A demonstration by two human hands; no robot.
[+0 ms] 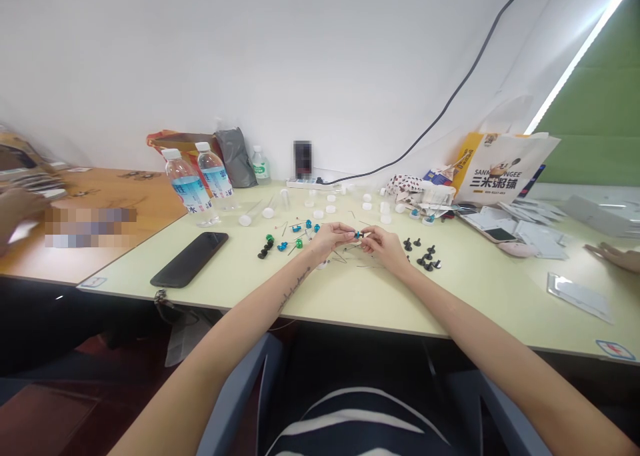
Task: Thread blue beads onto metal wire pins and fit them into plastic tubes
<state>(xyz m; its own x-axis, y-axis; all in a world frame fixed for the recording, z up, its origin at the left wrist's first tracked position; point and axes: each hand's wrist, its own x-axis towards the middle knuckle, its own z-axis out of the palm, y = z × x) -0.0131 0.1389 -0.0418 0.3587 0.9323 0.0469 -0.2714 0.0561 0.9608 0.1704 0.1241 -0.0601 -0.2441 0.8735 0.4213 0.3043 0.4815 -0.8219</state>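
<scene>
Over the middle of the table my left hand (327, 239) and my right hand (384, 244) meet, fingertips close together. My left hand pinches a small blue part (357, 234). The fingers of my right hand are closed on a small black piece touching the blue part's right side; whether the two are joined I cannot tell. Beside my left hand lie several blue pieces (297, 228), green pieces (299, 243) and black pieces (262, 253). To the right of my right hand several black stemmed pieces (429, 257) are scattered. Thin metal pins (340, 259) lie beneath my hands.
Left on the pale table sit a black phone (190, 260) and two water bottles (189, 188). Clear tubes (250, 213) and white caps (331, 209) stand behind my hands. At right are a paper bag (505, 169) and papers (540, 236). Other people's hands (617, 255) show at both sides.
</scene>
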